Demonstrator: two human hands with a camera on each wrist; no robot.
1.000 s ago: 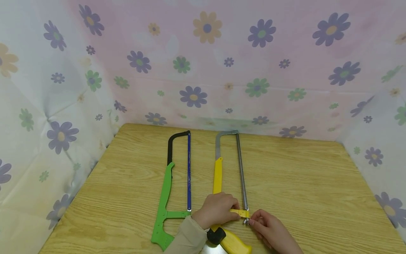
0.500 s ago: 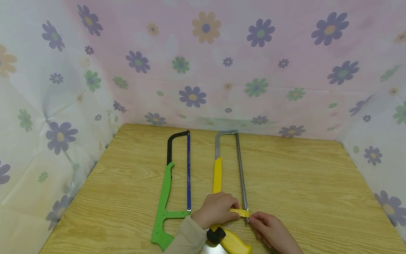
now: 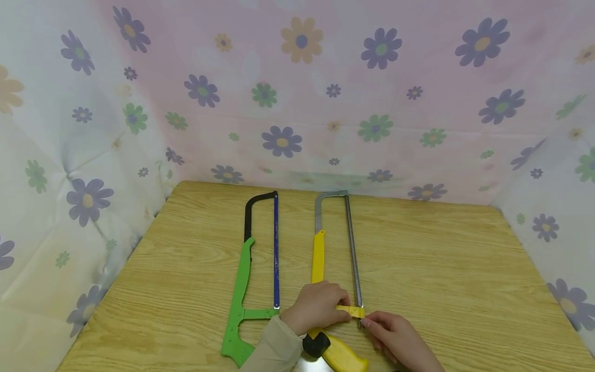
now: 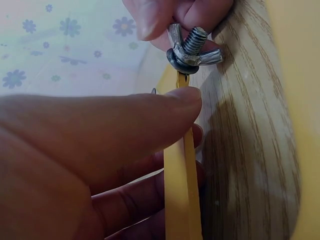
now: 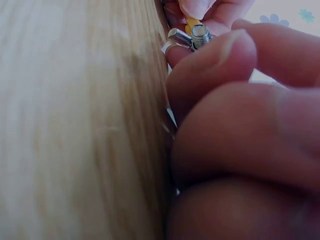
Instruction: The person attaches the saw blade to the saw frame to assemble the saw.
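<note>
A yellow-handled hacksaw point(image 3: 318, 258) with a grey front frame and grey blade point(image 3: 352, 248) lies on the wooden table. My left hand point(image 3: 318, 307) grips its yellow crosspiece, the thumb on one side and fingers on the other in the left wrist view. At the crosspiece's end a metal wing nut point(image 4: 211, 57) sits on a threaded bolt point(image 4: 196, 40). My right hand point(image 3: 397, 338) pinches the wing nut between thumb and finger. In the right wrist view one wing shows beside the bolt end point(image 5: 201, 36); fingers hide the rest.
To the left lies a green hacksaw point(image 3: 240, 284) with a black front frame and blue blade point(image 3: 276, 253), its lower end partly behind my left sleeve point(image 3: 276, 346). Flowered cloth point(image 3: 330, 103) walls the table point(image 3: 441, 258) at the back and sides.
The wing nut's wings have turned under my right fingers, which have shifted slightly. My left hand and both hacksaws stay in place.
</note>
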